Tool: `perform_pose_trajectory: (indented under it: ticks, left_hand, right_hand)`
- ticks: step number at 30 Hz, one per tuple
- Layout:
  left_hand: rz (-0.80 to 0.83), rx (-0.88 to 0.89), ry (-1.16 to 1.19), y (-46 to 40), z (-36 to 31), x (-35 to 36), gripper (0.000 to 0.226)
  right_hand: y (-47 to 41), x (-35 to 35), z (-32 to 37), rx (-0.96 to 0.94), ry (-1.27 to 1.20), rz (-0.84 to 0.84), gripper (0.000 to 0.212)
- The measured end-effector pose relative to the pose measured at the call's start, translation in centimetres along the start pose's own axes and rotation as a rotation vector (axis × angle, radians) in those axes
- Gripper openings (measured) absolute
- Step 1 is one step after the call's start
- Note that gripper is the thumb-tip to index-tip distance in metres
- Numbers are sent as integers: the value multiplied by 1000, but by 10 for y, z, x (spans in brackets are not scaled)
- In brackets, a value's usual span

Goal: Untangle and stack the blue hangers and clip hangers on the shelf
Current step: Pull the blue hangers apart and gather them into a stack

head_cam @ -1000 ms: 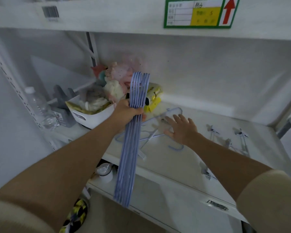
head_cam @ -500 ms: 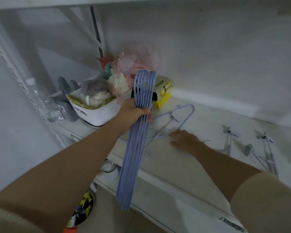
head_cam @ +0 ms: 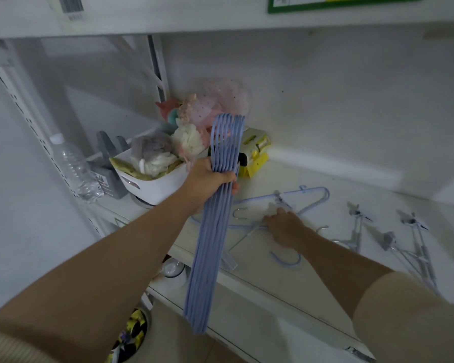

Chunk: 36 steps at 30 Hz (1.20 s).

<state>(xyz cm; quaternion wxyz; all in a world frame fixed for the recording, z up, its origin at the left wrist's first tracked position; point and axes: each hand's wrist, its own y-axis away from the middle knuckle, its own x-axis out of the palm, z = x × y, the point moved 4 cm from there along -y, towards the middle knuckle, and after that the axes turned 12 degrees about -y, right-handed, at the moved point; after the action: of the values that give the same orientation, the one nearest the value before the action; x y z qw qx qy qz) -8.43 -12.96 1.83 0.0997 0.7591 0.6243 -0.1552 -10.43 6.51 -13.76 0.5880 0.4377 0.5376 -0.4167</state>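
— Hangers first; where is the bundle of blue hangers (head_cam: 215, 218) at this moment?

— The left hand (head_cam: 207, 180) has its fingers wrapped tight around the bundle, near the upper end; the bundle hangs almost upright, a little tilted, in front of the edge of the shelf (head_cam: 325, 258); its lower end reaches below the shelf board.

— And the right hand (head_cam: 283, 226)?

— It lies low on the shelf, palm down, on the loose blue hanger (head_cam: 315, 203); the fingers are curled at the place where this hanger crosses a clip hanger (head_cam: 249, 235); it seems they pinch the wire, but the fingertips are hidden under the hand, so whether the hand is really closed on it cannot be told.

— Are other hangers on the shelf?

— Yes; a curved blue hook (head_cam: 286, 260) shows just beside the right wrist; further to the right, well apart from the hand, more clip hangers (head_cam: 414, 239) lie flat on the board, their metal clips toward the wall.

— What stands behind the bundle?

— A white basket (head_cam: 152, 184) at the left back corner, filled with bath sponges (head_cam: 152, 153); pink net fabric (head_cam: 218, 103) rises behind it; a yellow package (head_cam: 254, 153) lies just beside the basket, partly covered by the bundle; a plastic bottle (head_cam: 74, 169) stands left of the basket, near the perforated upright of the rack.
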Motion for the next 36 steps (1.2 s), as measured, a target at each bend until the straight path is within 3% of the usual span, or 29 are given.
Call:
perform_pose_trajectory:
  ticks: [3,7,13,19,27,36]
  left_hand:
    - [-12,-2,-20,0,-3,-1,16]
    - [-49,-1,-51,1,-10,-3,18]
    - [-31,37,-23,0,-19,0,10]
    - [-7,63,-27,-6,-26,9,16]
    - [57,124,-109,-10,-37,29,8]
    - [140,145,-51,-2,-44,53,19]
  right_hand:
    - [5,-31,5,-141,59,-194,41]
    - [7,-67,-11,59,87,16,33]
    - [27,-108,-28,202,331,-87,33]
    - [55,-136,-55,291,485,-122,27]
    - [92,-158,-83,503,309,-120,28]
    - [132,-159,-84,417,375,24,27]
